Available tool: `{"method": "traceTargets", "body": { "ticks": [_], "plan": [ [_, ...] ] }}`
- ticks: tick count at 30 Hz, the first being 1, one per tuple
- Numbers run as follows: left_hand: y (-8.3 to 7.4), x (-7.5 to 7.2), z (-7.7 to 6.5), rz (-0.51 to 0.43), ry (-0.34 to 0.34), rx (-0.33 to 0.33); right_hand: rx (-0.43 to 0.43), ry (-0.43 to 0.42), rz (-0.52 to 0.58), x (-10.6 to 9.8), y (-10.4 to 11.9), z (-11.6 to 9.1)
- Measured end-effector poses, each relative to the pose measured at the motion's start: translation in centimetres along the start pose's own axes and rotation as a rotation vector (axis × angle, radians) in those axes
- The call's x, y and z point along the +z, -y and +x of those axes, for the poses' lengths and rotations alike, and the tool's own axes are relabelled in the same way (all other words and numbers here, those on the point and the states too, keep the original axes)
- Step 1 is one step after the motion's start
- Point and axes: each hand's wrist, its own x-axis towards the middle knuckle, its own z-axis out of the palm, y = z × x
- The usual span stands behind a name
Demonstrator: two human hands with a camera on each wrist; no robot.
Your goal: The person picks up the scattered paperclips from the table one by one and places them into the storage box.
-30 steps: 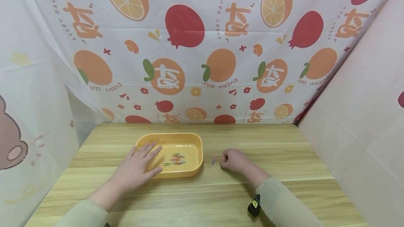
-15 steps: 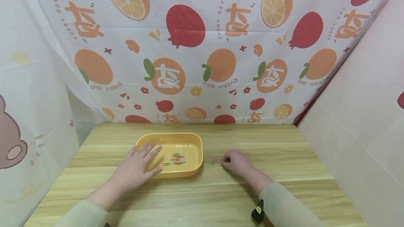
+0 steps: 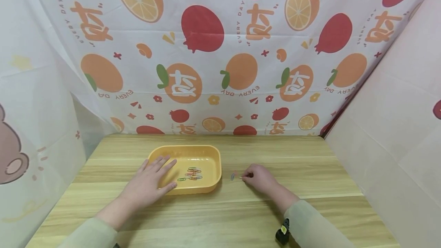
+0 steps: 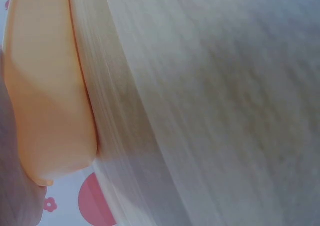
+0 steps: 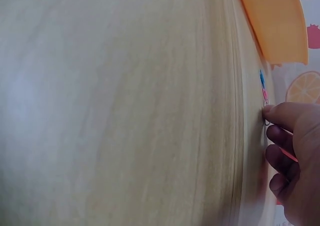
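My left hand (image 3: 147,183) rests with straight, spread fingers over the left side of a yellow tray (image 3: 203,190). Inside the tray lies a small heap of coloured paper clips (image 3: 193,173), with a green paper clip (image 3: 181,179) at its left. To the right of the tray, my right hand (image 3: 260,179) pinches a pale paper clip (image 5: 267,117) between thumb and forefinger, low at the tabletop. Just left of those fingers lie a blue paper clip (image 3: 232,177) and a pink paper clip (image 5: 265,94). The left wrist view shows mostly the tray's outer wall (image 4: 50,100).
The wooden table (image 3: 220,221) carries the tray left of centre. A fruit-print cloth (image 3: 213,68) hangs behind the table's far edge. Pale cloths stand at the left (image 3: 44,87) and right (image 3: 389,125). A black device (image 3: 282,234) is strapped at the right wrist.
My right hand has shifted slightly right and toward me, and the pale clip's end now shows at its fingertips. The left hand and tray stay in place.
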Motion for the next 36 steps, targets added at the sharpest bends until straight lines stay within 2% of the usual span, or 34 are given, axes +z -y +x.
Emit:
{"method": "traceTargets", "body": {
  "ticks": [7,12,16,24,36],
  "plan": [
    [0.0,0.0,0.0,0.002,0.009,-0.005,0.058,-0.024,0.15,-0.3,-0.2,0.0],
    [-0.1,-0.1,-0.1,-0.001,0.023,-0.01,0.097,-0.03,0.178,-0.4,-0.3,0.3],
    [-0.2,-0.1,-0.1,0.0,0.008,-0.005,0.133,-0.039,0.213,-0.5,-0.4,0.4],
    [-0.1,-0.1,-0.1,0.0,0.014,-0.009,0.211,-0.035,0.419,-1.0,0.2,0.8],
    [-0.2,-0.1,-0.2,-0.003,0.036,-0.019,0.18,-0.102,0.497,-1.6,2.5,3.2]
  ]
}}
